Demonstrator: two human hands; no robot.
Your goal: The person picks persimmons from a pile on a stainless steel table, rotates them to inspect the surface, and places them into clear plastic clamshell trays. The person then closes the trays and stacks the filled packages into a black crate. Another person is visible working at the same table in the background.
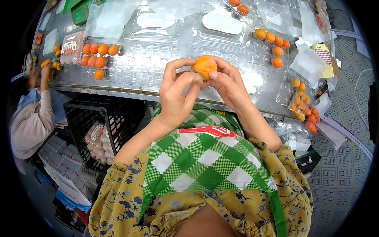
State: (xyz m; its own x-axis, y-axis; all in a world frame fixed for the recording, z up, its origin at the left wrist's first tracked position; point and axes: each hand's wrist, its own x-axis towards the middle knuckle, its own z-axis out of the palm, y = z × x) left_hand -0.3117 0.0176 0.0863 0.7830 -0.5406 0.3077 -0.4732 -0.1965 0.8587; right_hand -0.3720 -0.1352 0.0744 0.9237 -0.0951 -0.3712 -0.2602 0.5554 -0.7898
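An orange persimmon (204,66) is held up between both hands above the near edge of the steel table (148,86). My left hand (177,91) grips its left side, thumb and fingertips close to the green calyx. From the right, my right hand (230,81) steadies the same fruit with thumb and fingers. Beneath and beyond the hands lie clear plastic trays with round cups (142,57). One tray at the left holds several persimmons (100,62). Another at the right has a bent line of several persimmons (277,51).
At left, a co-worker's hand (46,71) touches fruit beside a packed tray (71,49). A green scale (81,13) stands at the back left. Below the table edge is a black crate (86,103) with packed trays. More persimmons (300,99) lie at the right corner.
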